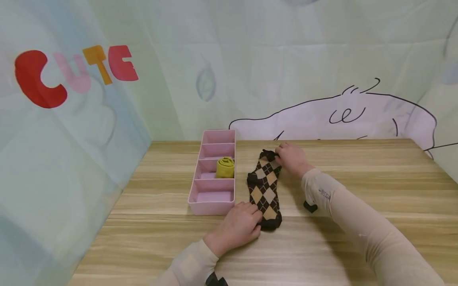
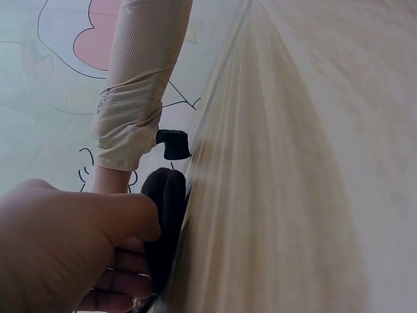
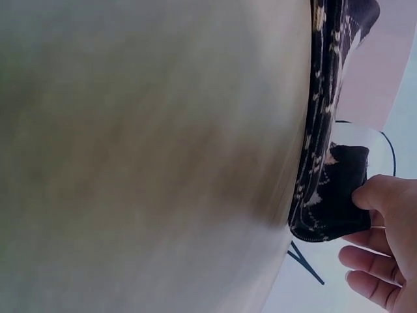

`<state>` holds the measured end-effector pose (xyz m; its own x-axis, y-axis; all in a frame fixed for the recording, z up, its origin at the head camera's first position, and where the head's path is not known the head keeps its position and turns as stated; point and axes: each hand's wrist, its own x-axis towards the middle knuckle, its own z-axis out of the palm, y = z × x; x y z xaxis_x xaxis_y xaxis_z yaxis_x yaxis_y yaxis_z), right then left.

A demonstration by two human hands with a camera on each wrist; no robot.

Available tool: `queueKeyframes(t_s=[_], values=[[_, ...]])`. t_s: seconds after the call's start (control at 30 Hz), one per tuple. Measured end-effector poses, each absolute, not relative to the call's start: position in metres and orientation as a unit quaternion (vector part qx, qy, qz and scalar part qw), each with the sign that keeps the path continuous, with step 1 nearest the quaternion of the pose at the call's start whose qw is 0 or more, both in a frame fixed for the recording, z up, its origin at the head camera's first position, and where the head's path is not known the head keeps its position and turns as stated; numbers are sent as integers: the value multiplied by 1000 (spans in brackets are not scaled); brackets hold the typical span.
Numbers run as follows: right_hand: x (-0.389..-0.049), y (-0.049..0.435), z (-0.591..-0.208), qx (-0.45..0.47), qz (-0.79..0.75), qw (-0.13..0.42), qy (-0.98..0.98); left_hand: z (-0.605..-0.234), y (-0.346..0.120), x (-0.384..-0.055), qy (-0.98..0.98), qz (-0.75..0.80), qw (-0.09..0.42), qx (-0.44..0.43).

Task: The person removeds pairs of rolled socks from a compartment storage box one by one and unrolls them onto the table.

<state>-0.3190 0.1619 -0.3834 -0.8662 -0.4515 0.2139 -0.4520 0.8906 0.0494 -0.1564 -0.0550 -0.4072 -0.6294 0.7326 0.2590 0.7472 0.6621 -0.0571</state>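
A pair of black argyle socks (image 1: 265, 190) with tan and grey diamonds lies flat in layers on the table, cuffs at the far end. My right hand (image 1: 292, 159) pinches the black cuff (image 3: 348, 189) between thumb and fingers, lifting it slightly in the right wrist view. At the near end, my left hand (image 1: 239, 224) holds the left edge by the black toe (image 2: 168, 215), with the thumb against it and the fingers curled behind. Part of the toe's edge is hidden by the left hand.
Left of the socks stands a pink divided box (image 1: 212, 208) with several compartments in a row. A rolled yellow-green sock-like bundle (image 1: 225, 168) sits in one of them. The wooden table (image 1: 161, 190) meets a printed cloth backdrop (image 1: 171, 79) at the back and left.
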Motion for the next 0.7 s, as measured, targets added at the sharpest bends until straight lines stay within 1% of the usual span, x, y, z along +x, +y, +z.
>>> queueKeyframes(t_s=[0.27,0.7], values=[[-325,166,-384,219,34,124,-967,-406,-55,-155,-902,-28,136,-408],[-334,169,-384,201,81,91,-972,-406,-55,-155,-902,-23,137,-410]])
